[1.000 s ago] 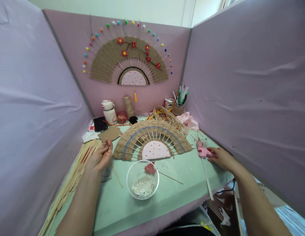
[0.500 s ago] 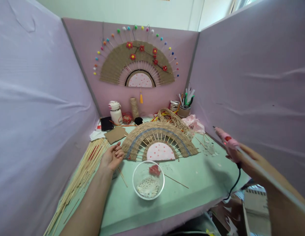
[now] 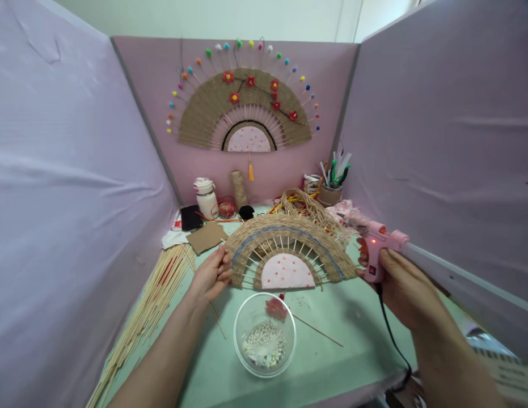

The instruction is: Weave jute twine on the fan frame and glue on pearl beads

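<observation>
A woven fan (image 3: 264, 229) of twine and thin sticks, with a blue band and a pink dotted half-round centre, lies on the table. My left hand (image 3: 210, 275) is closed with curled fingers at the fan's left end; what they pinch, if anything, is hidden. My right hand (image 3: 402, 289) grips a pink hot glue gun (image 3: 376, 252), its red light lit and its nozzle pointing left beside the fan's right end. In front of the fan stands a clear bowl (image 3: 265, 371) holding white pearl beads (image 3: 266, 343) and a red bunch (image 3: 276, 307).
Bamboo sticks (image 3: 144, 300) lie along the left side. Behind the fan are a white bottle (image 3: 206, 198), a twine spool (image 3: 238, 190), braided cord (image 3: 304, 207) and a tool cup (image 3: 330, 195). A finished fan (image 3: 204, 113) hangs on the back panel. The glue gun's cord (image 3: 391, 328) drops rightward.
My right hand has brought the glue gun left and inward to the fan's right end. My left hand's fingers have drawn together at the fan's left end. The view has shifted slightly.
</observation>
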